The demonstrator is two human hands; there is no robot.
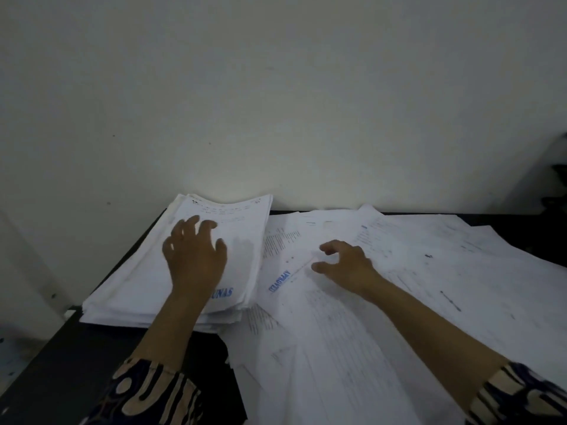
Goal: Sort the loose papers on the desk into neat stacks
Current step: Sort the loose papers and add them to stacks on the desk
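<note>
The left hand lies spread, fingers relaxed, on the stack, whose long axis runs toward the wall. The right hand hovers over loose papers strewn across the counter, fingers loosely curled, holding nothing.

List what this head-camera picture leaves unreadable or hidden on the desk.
- Head view: print on the loose papers is blurred and too small to read.
- The left hand and forearm cover the start of the blue stamp on the stack.
- The bottom edge cuts off papers.
- A dark object is cut by the right edge.
</note>
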